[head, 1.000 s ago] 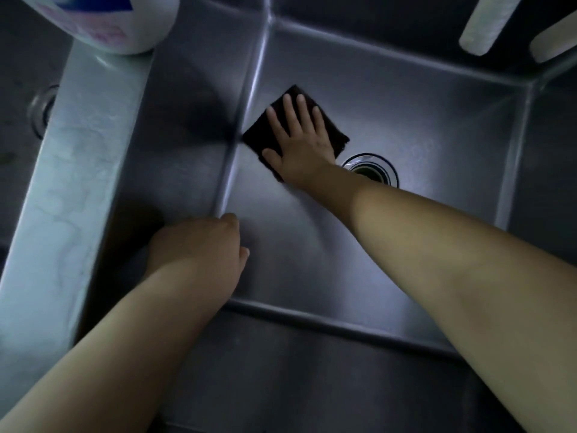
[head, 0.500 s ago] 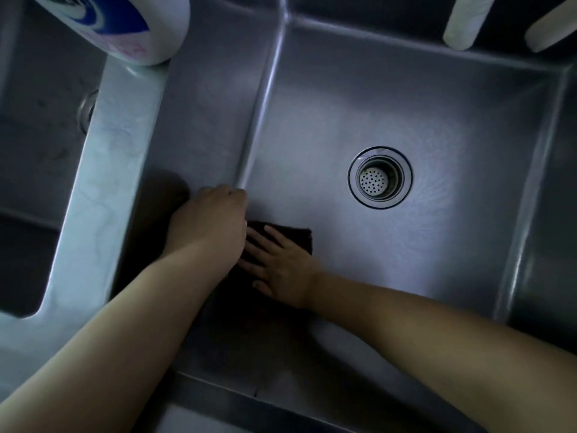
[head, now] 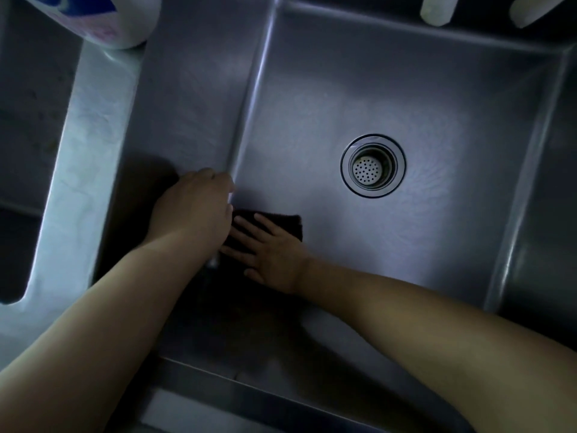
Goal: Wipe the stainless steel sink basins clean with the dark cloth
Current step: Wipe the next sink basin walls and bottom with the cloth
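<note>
The dark cloth (head: 290,225) lies on the floor of the steel sink basin (head: 406,98), near the left wall and toward the front. My right hand (head: 271,248) presses flat on it with fingers spread and pointing left; most of the cloth is hidden under the hand and in shadow. My left hand (head: 193,210) rests against the basin's left wall just beside the cloth, seen from the back with its fingers turned downward; it holds nothing. The two hands nearly touch.
A round drain strainer (head: 373,165) sits in the basin floor, right of the hands. A steel divider (head: 81,157) separates a second basin (head: 22,120) at left. A white bottle (head: 103,17) stands on the divider's far end. Two pale objects (head: 437,7) poke in at top right.
My right hand has dragged the cloth from the far left part of the basin floor back toward me, beside my left hand. Over the last half second both hands barely moved.
</note>
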